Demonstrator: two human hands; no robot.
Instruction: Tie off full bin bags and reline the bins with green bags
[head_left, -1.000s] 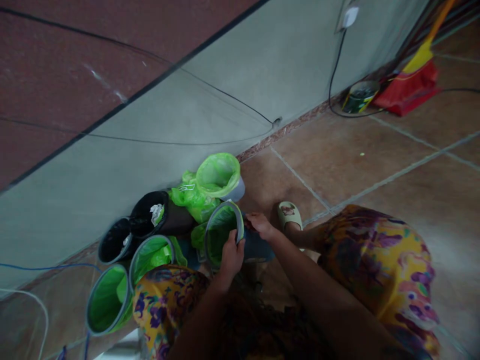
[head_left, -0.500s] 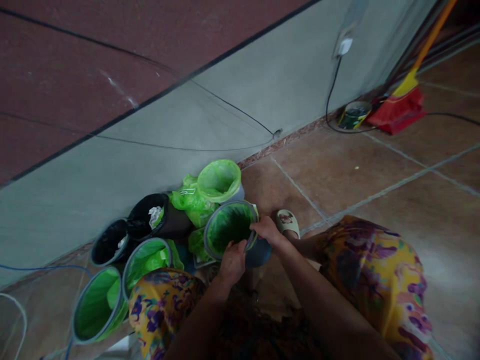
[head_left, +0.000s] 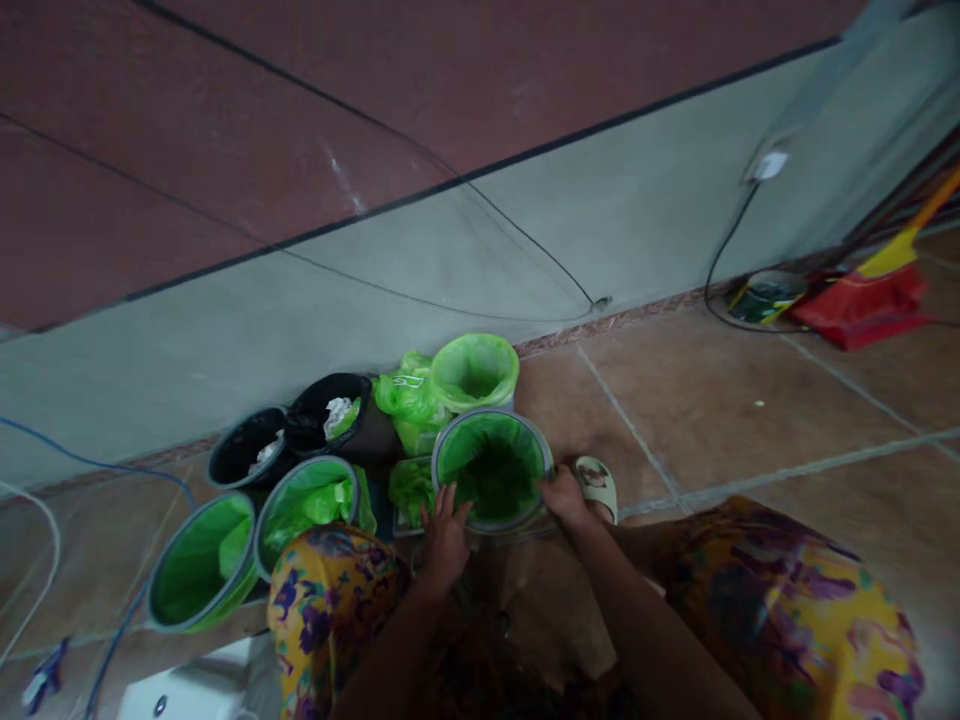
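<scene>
In front of me a grey-rimmed trash bin (head_left: 534, 428) stands upright on the floor, lined with a green plastic bag (head_left: 495, 475). My right hand (head_left: 564, 496) grips its rim on the right side, fingers curled over the edge. At the lower left of the rim is my left hand (head_left: 445, 540), its fingers spread and touching or very close to the bin. Right behind it stands another bin (head_left: 475, 370) with a light green liner. A knotted green bag (head_left: 409, 400) leans beside that one.
Several more bins crowd to the left: two black-lined bins (head_left: 330, 415) with crumpled paper, and green-lined bins (head_left: 199, 565). A white box-like object (head_left: 191, 690) lies lower left. Cables run along the wall and floor. A red and yellow broom (head_left: 862, 305) and a can (head_left: 766, 297) stand right.
The bin in my hands has gone from tilted to upright, and the darker round thing beneath it no longer shows. My left fingers have spread from their grip. The view has shifted left.
</scene>
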